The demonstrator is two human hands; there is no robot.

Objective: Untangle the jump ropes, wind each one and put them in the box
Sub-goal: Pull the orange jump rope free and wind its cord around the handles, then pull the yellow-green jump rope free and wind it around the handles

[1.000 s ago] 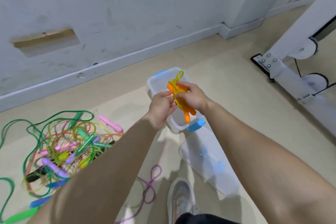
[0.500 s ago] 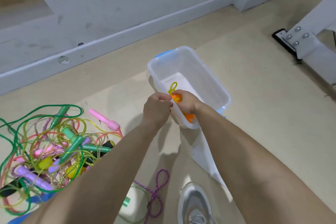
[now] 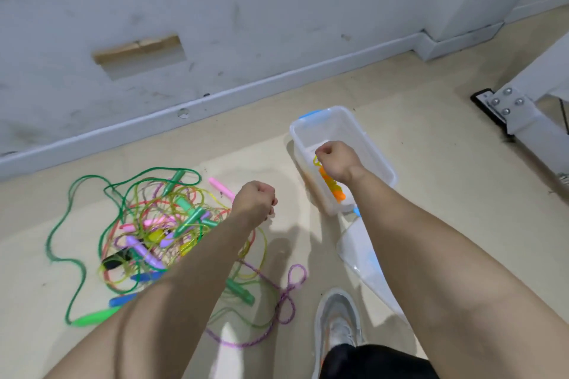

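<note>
A clear plastic box (image 3: 374, 149) with blue latches stands on the floor ahead of me. Inside it lies a wound jump rope (image 3: 333, 187) with orange handles and a yellow cord. My right hand (image 3: 337, 160) is down in the box above that rope, fingers curled, and the cord's yellow loop sits right at my fingertips. My left hand (image 3: 255, 204) hovers over the floor left of the box, curled into a loose fist with nothing in it. A tangle of several coloured jump ropes (image 3: 160, 224) lies on the floor to the left, partly hidden by my left forearm.
The box's clear lid (image 3: 366, 258) lies on the floor just in front of the box. A purple braided rope (image 3: 289, 289) loops beside my shoe (image 3: 338, 320). A white metal frame foot (image 3: 523, 123) stands at the right, and the wall's baseboard (image 3: 277, 83) runs behind.
My right hand has lowered the orange-handled rope into the box. My left hand has let go of it and moved left, away from the box. The view has tilted and widened.
</note>
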